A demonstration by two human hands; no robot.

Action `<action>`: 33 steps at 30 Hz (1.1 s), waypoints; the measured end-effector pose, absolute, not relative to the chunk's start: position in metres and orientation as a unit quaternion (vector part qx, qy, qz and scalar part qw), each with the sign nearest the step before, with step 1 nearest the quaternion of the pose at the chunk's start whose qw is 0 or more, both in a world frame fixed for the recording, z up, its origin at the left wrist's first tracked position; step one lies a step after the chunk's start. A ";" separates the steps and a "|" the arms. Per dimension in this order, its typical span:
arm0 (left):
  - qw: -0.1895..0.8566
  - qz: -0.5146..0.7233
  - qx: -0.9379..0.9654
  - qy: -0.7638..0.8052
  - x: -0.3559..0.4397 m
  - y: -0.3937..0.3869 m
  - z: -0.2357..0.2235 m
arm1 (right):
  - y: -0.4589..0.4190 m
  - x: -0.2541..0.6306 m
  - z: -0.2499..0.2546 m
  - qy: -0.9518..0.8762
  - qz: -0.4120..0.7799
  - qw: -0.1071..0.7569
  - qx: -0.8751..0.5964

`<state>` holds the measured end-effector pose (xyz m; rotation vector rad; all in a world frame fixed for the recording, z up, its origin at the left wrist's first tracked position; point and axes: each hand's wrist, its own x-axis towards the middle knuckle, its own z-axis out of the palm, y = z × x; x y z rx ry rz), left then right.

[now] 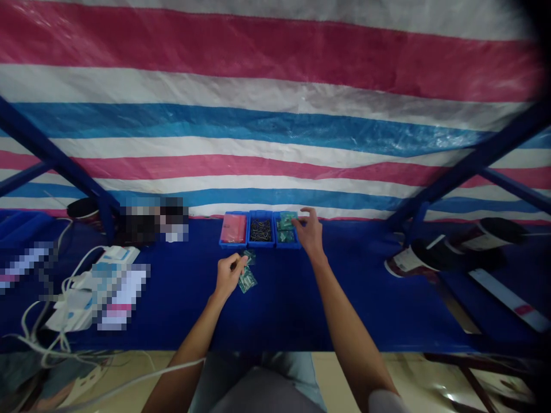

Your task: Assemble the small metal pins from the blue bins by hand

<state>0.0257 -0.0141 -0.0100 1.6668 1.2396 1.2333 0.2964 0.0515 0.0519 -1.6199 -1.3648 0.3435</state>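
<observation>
My left hand (228, 275) is closed in a pinch at the edge of a small green circuit board (247, 281), low over the blue table. Another green board (249, 256) shows just beyond the fingertips. My right hand (310, 232) reaches to the rightmost blue bin (287, 245), its thumb and fingertips closed on a green circuit board (287, 219) at the bin's back. More green boards (285, 236) lie inside that bin. Beside it, the middle bin (262, 244) holds many small dark metal screws (260, 229). The left bin (233, 245) contains pink sheets or packets (235, 228).
On the left, a white power strip (116, 255) trails loose white cables (64, 321). Paper cups (413, 258) and a phone-like slab (510, 299) occupy the right side. Blue frame bars (469, 163) slant on both sides before a striped tarp (275, 132).
</observation>
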 end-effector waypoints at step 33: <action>0.389 0.545 0.526 0.524 0.022 -0.008 -0.009 | -0.048 0.169 0.009 -0.701 0.185 0.127 -0.677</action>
